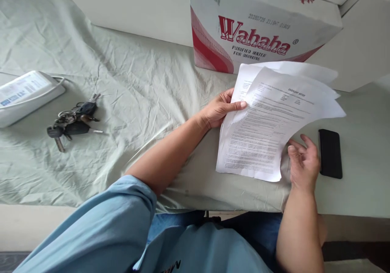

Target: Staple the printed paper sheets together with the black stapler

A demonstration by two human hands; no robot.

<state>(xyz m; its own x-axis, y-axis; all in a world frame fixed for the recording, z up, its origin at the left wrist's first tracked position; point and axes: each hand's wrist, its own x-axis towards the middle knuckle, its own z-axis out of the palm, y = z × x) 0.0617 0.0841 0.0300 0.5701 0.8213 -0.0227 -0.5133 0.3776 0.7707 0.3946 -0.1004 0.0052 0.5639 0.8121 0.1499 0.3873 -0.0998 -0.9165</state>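
Several printed paper sheets (258,131) are held up above the cloth-covered table, their right edges curling and fanned apart. My left hand (221,108) pinches them at the left edge, thumb on top and fingers behind. Small print covers the front sheet, with a heading near its top. Close to the lower right edge of the sheets is my right hand (304,161), palm turned up, fingers loosely curled and apart, holding nothing. A black phone (330,154) lies flat just to the right of that hand.
A Wahaha purified water carton (262,29) stands behind the papers, against white panels. On the left lie a bunch of keys (74,120) and a white device (29,96) with a cable. The pale green tablecloth (146,90) is wrinkled; the table's front edge is near my lap.
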